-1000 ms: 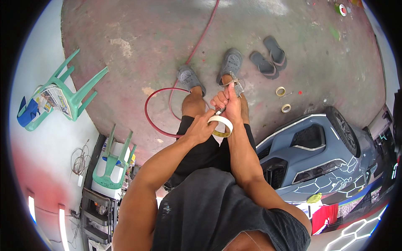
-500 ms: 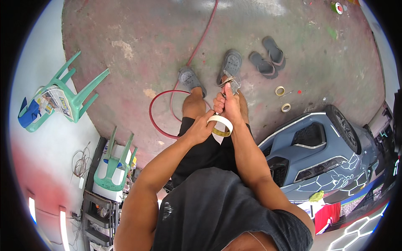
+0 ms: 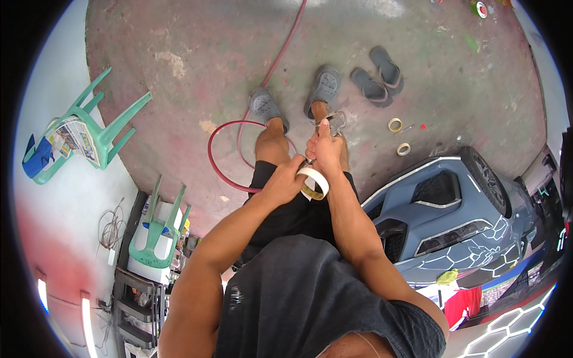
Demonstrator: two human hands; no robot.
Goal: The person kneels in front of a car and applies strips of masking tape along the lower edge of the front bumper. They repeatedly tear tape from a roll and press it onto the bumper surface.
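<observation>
My two hands meet in front of my thighs. In my left hand [image 3: 288, 178], closed fingers grip a pale roll of masking tape [image 3: 323, 184] by its rim. Just beyond it, my right hand [image 3: 324, 150] is wrapped round a metallic tool shaped like a spray gun [image 3: 337, 121], its thumb stretched along the top. Most of the tool's body is hidden by the fingers. A small dark fitting shows between the hands, near the left fingertips. The red hose [image 3: 210, 149] loops on my left and passes behind my left forearm; where it ends is hidden.
A grey-blue car front [image 3: 412, 179] with pale tape lines stands at right. Two tape rolls [image 3: 394, 125] and flip-flops [image 3: 371, 89] lie on the floor. At left are a green chair [image 3: 107, 140] with newspaper, another green chair [image 3: 156, 238] and a dark shelf rack [image 3: 134, 313].
The floor, chairs and car have shifted slightly up and left in view. My right hand has turned a little, so fewer of its fingers show. Both hands keep their hold.
</observation>
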